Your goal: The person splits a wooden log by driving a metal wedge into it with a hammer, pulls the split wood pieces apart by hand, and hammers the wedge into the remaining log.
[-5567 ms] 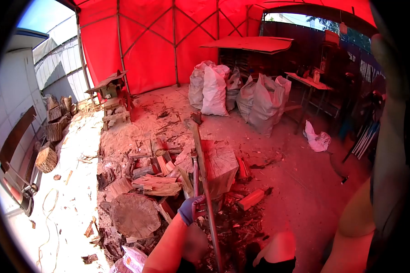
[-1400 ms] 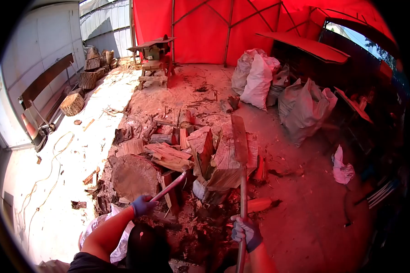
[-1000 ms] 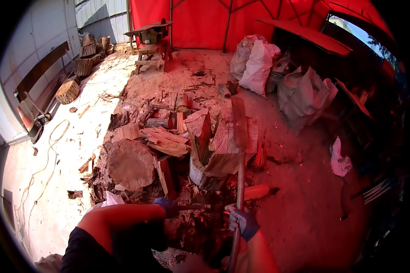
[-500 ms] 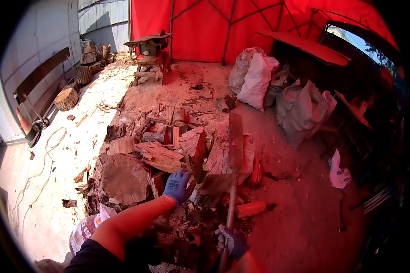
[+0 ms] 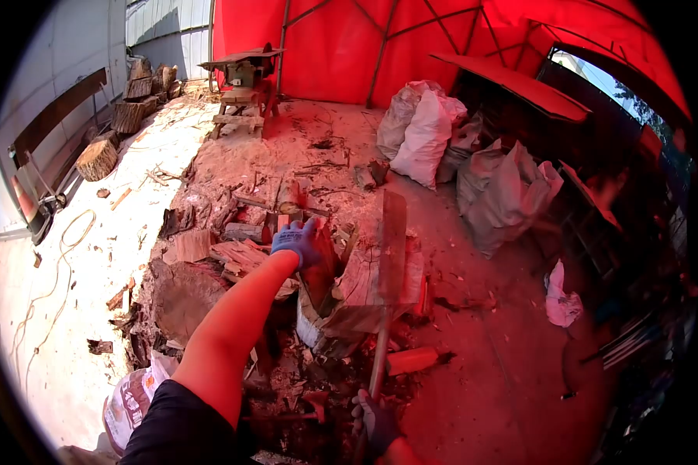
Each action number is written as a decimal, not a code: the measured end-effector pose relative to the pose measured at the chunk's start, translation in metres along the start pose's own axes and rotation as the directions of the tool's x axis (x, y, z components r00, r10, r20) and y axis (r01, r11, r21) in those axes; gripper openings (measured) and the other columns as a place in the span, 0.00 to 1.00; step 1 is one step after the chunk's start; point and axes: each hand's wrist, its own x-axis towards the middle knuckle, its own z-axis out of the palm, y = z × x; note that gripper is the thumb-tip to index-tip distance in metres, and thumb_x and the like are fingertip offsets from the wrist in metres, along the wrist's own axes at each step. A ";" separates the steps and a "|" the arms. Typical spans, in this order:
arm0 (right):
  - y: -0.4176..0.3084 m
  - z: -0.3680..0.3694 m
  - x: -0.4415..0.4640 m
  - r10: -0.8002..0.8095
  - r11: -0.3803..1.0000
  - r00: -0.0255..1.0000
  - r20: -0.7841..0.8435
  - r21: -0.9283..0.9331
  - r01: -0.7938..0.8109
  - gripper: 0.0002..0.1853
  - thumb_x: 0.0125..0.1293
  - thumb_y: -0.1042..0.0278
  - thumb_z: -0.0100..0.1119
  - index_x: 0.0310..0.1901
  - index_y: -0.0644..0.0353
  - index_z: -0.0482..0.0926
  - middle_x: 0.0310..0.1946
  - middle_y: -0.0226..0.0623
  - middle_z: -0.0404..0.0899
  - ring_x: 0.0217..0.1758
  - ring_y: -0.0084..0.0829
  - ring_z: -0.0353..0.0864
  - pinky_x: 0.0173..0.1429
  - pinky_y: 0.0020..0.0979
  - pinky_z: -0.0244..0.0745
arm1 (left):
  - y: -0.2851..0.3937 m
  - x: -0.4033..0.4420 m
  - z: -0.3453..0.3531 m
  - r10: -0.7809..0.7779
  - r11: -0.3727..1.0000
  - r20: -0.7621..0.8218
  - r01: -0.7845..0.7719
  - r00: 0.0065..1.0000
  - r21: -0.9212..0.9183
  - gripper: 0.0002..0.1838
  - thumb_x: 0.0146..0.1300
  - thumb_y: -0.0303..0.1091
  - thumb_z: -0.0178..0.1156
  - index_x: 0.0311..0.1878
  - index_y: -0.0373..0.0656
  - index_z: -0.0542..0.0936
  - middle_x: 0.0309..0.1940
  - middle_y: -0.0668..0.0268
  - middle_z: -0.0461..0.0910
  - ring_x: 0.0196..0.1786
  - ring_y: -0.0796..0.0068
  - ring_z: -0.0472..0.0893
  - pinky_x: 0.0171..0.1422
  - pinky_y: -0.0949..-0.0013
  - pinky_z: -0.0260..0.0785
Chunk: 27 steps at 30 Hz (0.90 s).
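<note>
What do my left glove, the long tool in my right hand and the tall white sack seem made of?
The left glove looks like matte, blue-grey fabric, perhaps coated, with faint print on its back. The long tool has a flat, dull brown head, maybe rusty metal or wood; the red light leaves that open. The tall white sack is probably woven plastic, judging by its stiff creases.

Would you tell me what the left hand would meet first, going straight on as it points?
Most likely the split wood piece, which the left hand may already touch; depth is unclear.
</note>
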 end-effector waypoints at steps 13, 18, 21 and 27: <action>-0.002 -0.010 0.023 0.095 0.989 0.994 0.049 -0.121 -0.089 0.16 0.69 0.51 0.62 0.40 0.57 0.75 0.15 0.28 0.66 0.12 0.28 0.66 0.17 0.34 0.64 | -0.181 -0.121 0.105 -0.355 -0.033 -0.041 -0.056 0.934 -0.998 0.55 0.50 0.22 0.76 0.75 0.42 0.50 0.63 0.53 0.71 0.59 0.60 0.78 0.57 0.55 0.79; -0.007 0.002 0.008 0.102 0.994 0.992 0.080 -0.035 -0.099 0.18 0.70 0.50 0.61 0.41 0.59 0.75 0.16 0.29 0.66 0.13 0.28 0.66 0.18 0.36 0.65 | -0.187 -0.117 0.058 -0.397 0.028 -0.049 -0.041 0.917 -0.999 0.56 0.50 0.08 0.66 0.78 0.47 0.46 0.65 0.46 0.69 0.52 0.45 0.83 0.48 0.49 0.83; 0.002 0.002 0.012 0.089 0.996 0.993 0.081 -0.017 -0.087 0.19 0.70 0.50 0.61 0.42 0.60 0.75 0.16 0.29 0.66 0.13 0.28 0.67 0.18 0.37 0.66 | -0.188 -0.098 0.029 -0.387 0.316 -0.077 0.054 0.919 -0.947 0.58 0.45 0.19 0.72 0.78 0.44 0.50 0.65 0.45 0.71 0.55 0.48 0.82 0.54 0.53 0.79; -0.006 0.002 0.003 0.058 0.998 0.993 0.099 -0.036 -0.055 0.21 0.70 0.48 0.61 0.43 0.61 0.75 0.16 0.29 0.67 0.14 0.28 0.67 0.20 0.36 0.68 | -0.184 -0.048 -0.024 -0.307 0.578 -0.218 -0.001 0.926 -0.816 0.60 0.42 0.30 0.78 0.78 0.40 0.53 0.59 0.44 0.77 0.56 0.54 0.82 0.55 0.59 0.77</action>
